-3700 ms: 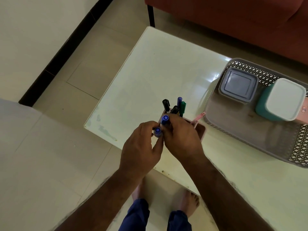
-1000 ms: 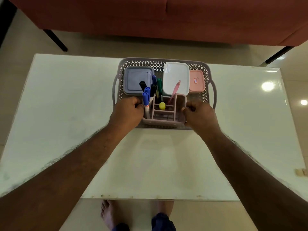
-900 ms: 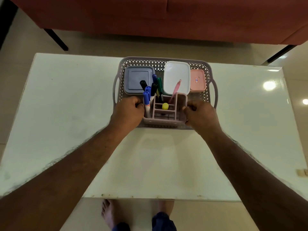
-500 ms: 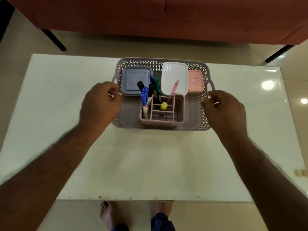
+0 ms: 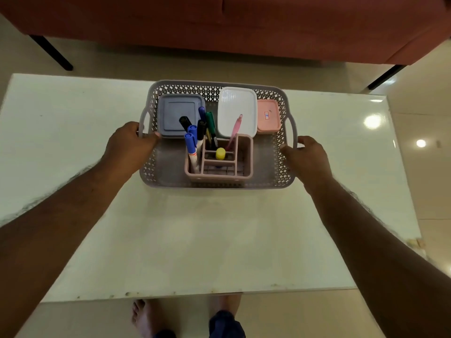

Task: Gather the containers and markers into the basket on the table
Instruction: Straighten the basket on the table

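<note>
Both hands' fingers (image 5: 150, 135) curled around the basket (image 5: 280, 178) side handles

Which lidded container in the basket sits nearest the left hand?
The grey container, at the basket's far-left corner beside the left hand; the white and pink ones sit further right.

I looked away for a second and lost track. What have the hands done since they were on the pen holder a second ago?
Both let go of the pink pen holder and moved outward: the left hand now grips the basket by its left handle, the right hand by its right handle. Holder, markers and three lidded containers sit in the basket as before.
</note>
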